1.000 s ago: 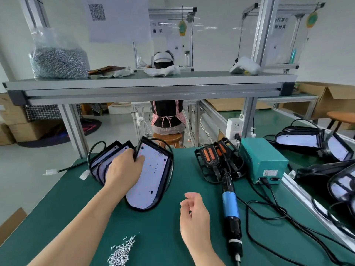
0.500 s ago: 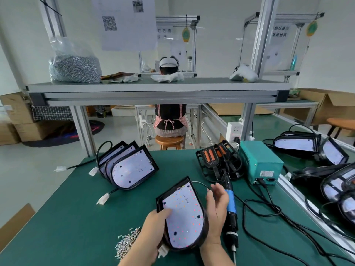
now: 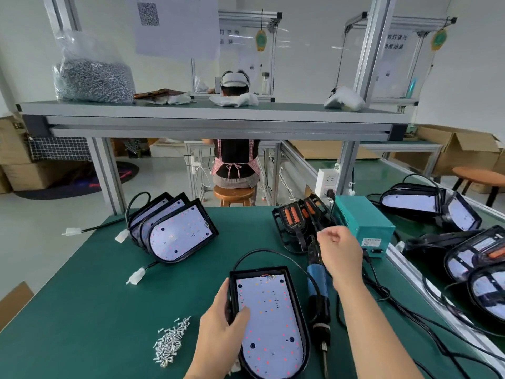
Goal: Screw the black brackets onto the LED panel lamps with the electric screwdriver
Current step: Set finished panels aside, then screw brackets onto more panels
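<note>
Left thumb (image 3: 241, 314) presses the white LED face and my other fingers wrap the left rim: my left hand (image 3: 218, 324) grips the LED panel lamp (image 3: 269, 321). The lamp now lies flat on the green mat (image 3: 109, 310); half a second ago both hands held it tilted up. My right hand (image 3: 341, 253) has let go and is raised past the lamp's top right corner, knuckles up, fingers curled together; can't tell if they pinch anything. Black brackets (image 3: 296, 222) sit just beyond it, ribbed plastic with orange inserts. The electric screwdriver (image 3: 317, 283), blue barrel, lies along the lamp's right side. Loose silver screws (image 3: 172, 341) are piled left of the lamp.
</note>
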Available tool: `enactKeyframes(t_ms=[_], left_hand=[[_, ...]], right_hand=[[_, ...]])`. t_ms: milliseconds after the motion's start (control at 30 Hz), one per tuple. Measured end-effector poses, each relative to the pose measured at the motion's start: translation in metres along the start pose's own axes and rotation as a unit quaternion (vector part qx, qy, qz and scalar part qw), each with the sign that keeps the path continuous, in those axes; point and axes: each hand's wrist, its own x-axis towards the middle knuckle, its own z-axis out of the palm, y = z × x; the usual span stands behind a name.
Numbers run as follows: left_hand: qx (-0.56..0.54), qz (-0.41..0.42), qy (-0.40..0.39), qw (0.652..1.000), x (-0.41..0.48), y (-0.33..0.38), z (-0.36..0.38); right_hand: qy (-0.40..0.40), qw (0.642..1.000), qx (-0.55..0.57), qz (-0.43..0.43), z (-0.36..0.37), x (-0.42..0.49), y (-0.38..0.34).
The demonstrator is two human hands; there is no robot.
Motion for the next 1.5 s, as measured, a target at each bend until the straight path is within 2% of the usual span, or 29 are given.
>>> enactKeyframes(t_ms=[100, 167, 233, 400, 567, 633, 767, 833, 933, 1067, 1233, 1367, 1500], left_hand=[[-0.014, -0.006, 0.001, 1.0, 0.0, 0.001, 0.001], [-0.019, -0.011, 0.005, 1.0, 0.001, -0.001, 0.002], [-0.025, -0.014, 0.005, 1.0, 0.003, -0.004, 0.002], [-0.042, -0.013, -0.002, 0.999, 0.004, -0.004, 0.002], [-0.04, -0.006, 0.006, 0.999, 0.007, -0.009, 0.004], [-0.034, -0.007, 0.01, 0.999, 0.008, -0.011, 0.005], [-0.029, -0.008, 0.023, 0.999, 0.009, -0.013, 0.007], [-0.026, -0.008, 0.025, 0.999, 0.009, -0.014, 0.008], [-0.026, 0.001, 0.029, 0.999, 0.009, -0.013, 0.008], [-0.028, 0.005, 0.032, 0.999, 0.011, -0.017, 0.009], [-0.036, 0.015, 0.04, 0.998, 0.015, -0.023, 0.009], [-0.037, 0.011, 0.049, 0.998, 0.016, -0.023, 0.01], [-0.013, 0.022, 0.056, 0.998, 0.014, -0.019, 0.01]], right_hand=[[-0.057, 0.984, -0.168, 0.024, 0.006, 0.039, 0.006], [-0.089, 0.972, -0.205, 0.069, 0.014, 0.052, 0.004], [-0.115, 0.961, -0.24, 0.077, 0.023, 0.055, 0.0], [-0.153, 0.936, -0.31, 0.057, 0.037, 0.055, 0.001], [-0.264, 0.917, -0.289, 0.081, 0.02, 0.063, 0.01], [-0.288, 0.901, -0.313, 0.083, 0.008, 0.061, 0.013], [-0.301, 0.829, -0.469, 0.042, -0.004, 0.061, 0.009], [-0.259, 0.827, -0.499, 0.005, -0.001, 0.064, 0.011], [-0.173, 0.885, -0.431, -0.044, 0.013, 0.063, 0.006], [-0.162, 0.939, -0.303, -0.006, 0.036, 0.052, 0.011], [-0.178, 0.952, -0.247, 0.034, 0.038, 0.046, 0.017], [-0.139, 0.987, -0.052, 0.066, 0.022, 0.03, 0.007], [-0.137, 0.985, 0.092, 0.043, -0.002, -0.012, -0.004]])
